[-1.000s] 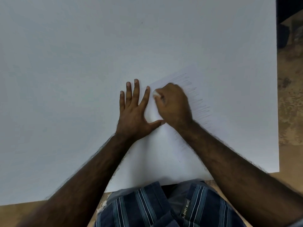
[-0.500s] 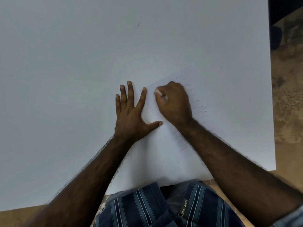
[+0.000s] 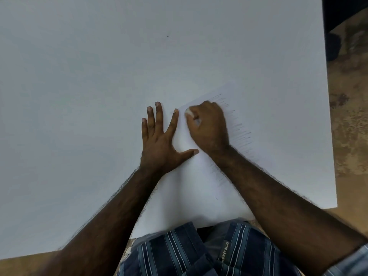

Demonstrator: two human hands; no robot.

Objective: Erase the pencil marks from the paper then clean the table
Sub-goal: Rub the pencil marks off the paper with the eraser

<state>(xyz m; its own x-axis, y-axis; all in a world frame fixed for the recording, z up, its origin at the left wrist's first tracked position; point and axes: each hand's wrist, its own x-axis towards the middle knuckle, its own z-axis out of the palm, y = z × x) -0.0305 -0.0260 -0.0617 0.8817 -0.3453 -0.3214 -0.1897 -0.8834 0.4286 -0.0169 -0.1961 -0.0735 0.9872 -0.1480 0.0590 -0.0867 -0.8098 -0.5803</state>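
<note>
1. The right hand (image 3: 208,126) curls tight around a small white eraser (image 3: 188,112), pressing it onto the paper (image 3: 191,196) near its far left corner.
2. The left hand (image 3: 159,140) lies flat with fingers spread wide, holding nothing, pinning the paper's left edge to the white worktop (image 3: 79,96).
3. Pencil marks (image 3: 241,134) run in a hatched band just right of the right hand, so erasing is under way and cleaning has not begun.
4. Next, I judge, the eraser must work rightward across those strokes while the left hand holds firm.
5. Compared with a second ago, the right hand sits slightly farther up the sheet; the left is unchanged.
</note>
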